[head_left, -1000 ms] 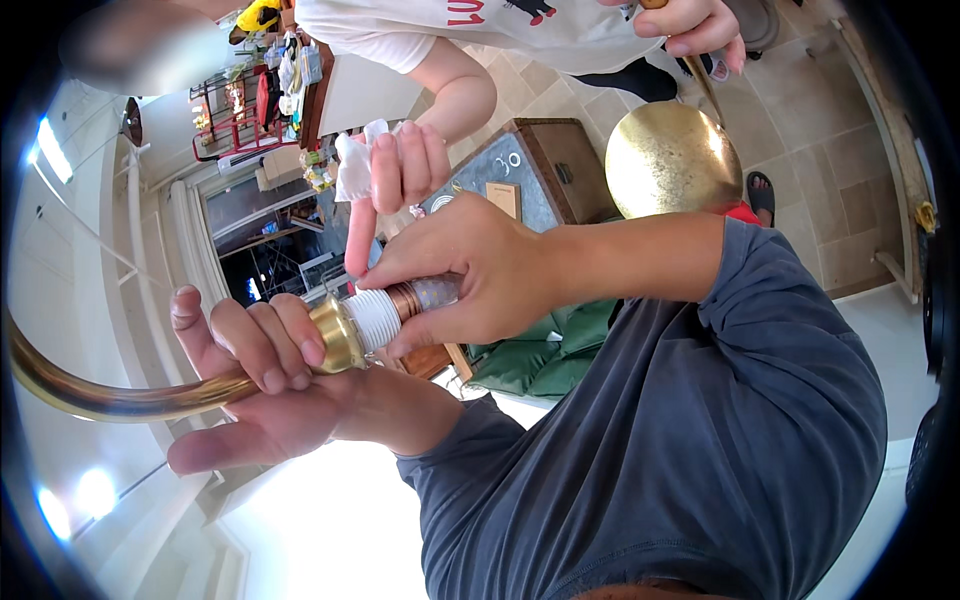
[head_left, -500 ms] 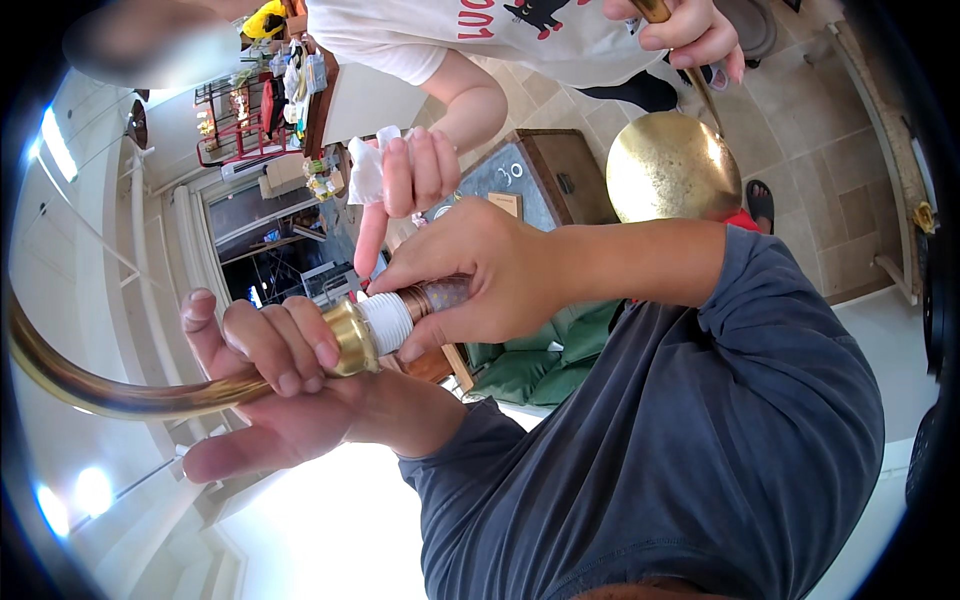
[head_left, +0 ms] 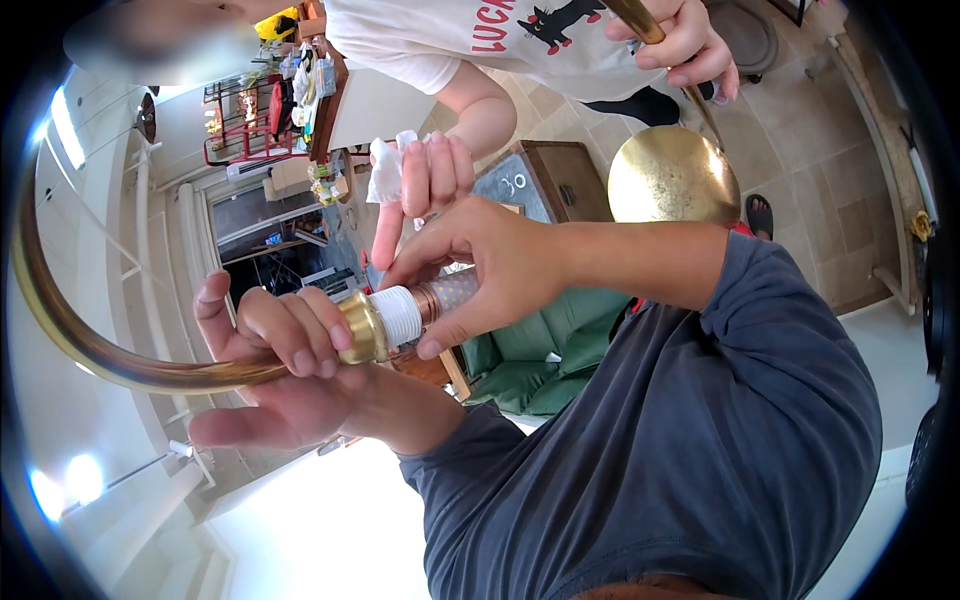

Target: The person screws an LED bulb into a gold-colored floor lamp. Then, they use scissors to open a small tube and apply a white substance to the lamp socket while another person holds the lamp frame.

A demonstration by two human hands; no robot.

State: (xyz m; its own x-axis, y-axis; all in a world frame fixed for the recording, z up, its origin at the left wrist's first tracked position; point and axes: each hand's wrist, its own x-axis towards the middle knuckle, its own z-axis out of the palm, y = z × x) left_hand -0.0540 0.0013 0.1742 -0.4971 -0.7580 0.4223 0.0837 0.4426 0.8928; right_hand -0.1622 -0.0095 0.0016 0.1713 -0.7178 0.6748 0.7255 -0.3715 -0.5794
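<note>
My left hand is wrapped loosely around a curved brass tube, its thumb and one finger standing off. The tube ends in a flared brass collar beside my fingertips. Past the collar come a band of white winding, copper-coloured rings and a grey sleeve with pale dots. My right hand grips that dotted sleeve between thumb and fingers, covering its far end. Close above the white winding, a co-worker's hand holds a crumpled white tissue, one finger extended toward the joint.
The co-worker's other hand holds a brass rod above a round brass disc. A cabinet stands behind my right hand. Green cushions lie below it, and a red rack stands far left.
The curved tube's far end has swung upward at the left. Both my hands keep their grip, with more of the dotted sleeve showing. The view has shifted slightly.
</note>
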